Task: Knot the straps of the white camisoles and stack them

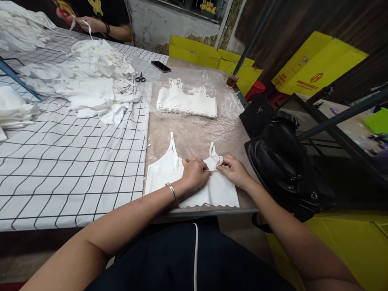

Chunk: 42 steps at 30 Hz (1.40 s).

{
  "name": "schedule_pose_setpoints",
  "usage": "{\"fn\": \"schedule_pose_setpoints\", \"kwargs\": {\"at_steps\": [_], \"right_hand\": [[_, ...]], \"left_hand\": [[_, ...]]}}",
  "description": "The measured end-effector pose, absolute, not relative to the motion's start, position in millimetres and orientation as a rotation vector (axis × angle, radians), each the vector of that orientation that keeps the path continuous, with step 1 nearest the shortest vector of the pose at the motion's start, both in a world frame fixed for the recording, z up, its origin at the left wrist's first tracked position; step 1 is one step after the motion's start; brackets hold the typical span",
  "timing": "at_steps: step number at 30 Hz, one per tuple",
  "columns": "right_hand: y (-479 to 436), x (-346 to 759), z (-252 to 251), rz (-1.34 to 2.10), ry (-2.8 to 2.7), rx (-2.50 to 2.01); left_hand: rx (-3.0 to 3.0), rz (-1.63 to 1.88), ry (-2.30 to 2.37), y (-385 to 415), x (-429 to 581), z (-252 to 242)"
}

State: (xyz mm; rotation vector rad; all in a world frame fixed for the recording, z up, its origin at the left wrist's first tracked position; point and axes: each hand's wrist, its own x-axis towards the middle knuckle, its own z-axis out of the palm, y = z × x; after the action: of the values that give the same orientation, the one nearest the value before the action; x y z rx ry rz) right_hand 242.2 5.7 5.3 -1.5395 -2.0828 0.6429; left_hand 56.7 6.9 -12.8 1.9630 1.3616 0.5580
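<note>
A white camisole top [222, 190] lies flat in front of me, its scalloped hem towards my body and its thin straps pointing away. My left hand [195, 173], with a silver bangle at the wrist, rests on the middle of the top, fingers closed at the neckline edge. Over the right side, my right hand [235, 171] pinches the right shoulder strap [212, 149] near its lower end. The left shoulder strap [173, 147] lies folded over the fabric, untouched. What sits between my left fingertips is partly hidden.
Beyond it lies a stack of folded white tops [186, 102]. Small black scissors [140, 77], a phone [161, 66] and a heap of white garments [103, 89] are farther back. A black bag [285, 169] stands right. Across the table, another person's hands [92, 24] hold scissors and white strips.
</note>
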Motion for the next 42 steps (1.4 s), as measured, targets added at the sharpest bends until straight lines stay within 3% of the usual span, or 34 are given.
{"fn": "schedule_pose_setpoints", "kwargs": {"at_steps": [3,12,24,36,42], "right_hand": [[6.4,232.2,3.4,0.746,-1.96,-1.494],[0.6,219.7,-2.1,0.618,-2.063,-1.453],[-8.7,214.1,8.5,0.17,-2.38,-1.326],[1.8,227.8,6.3,0.533,-2.209,-1.475],[1.3,223.9,14.9,0.313,-2.44,-1.365]], "left_hand": [[1.976,0.553,1.367,6.5,56.9,-13.0],[1.991,0.547,1.399,5.9,58.5,-14.3],[1.969,0.571,1.399,5.8,58.9,-14.0],[2.025,0.568,1.353,4.5,56.7,-13.7],[1.99,0.584,1.372,4.3,57.4,-14.7]]}}
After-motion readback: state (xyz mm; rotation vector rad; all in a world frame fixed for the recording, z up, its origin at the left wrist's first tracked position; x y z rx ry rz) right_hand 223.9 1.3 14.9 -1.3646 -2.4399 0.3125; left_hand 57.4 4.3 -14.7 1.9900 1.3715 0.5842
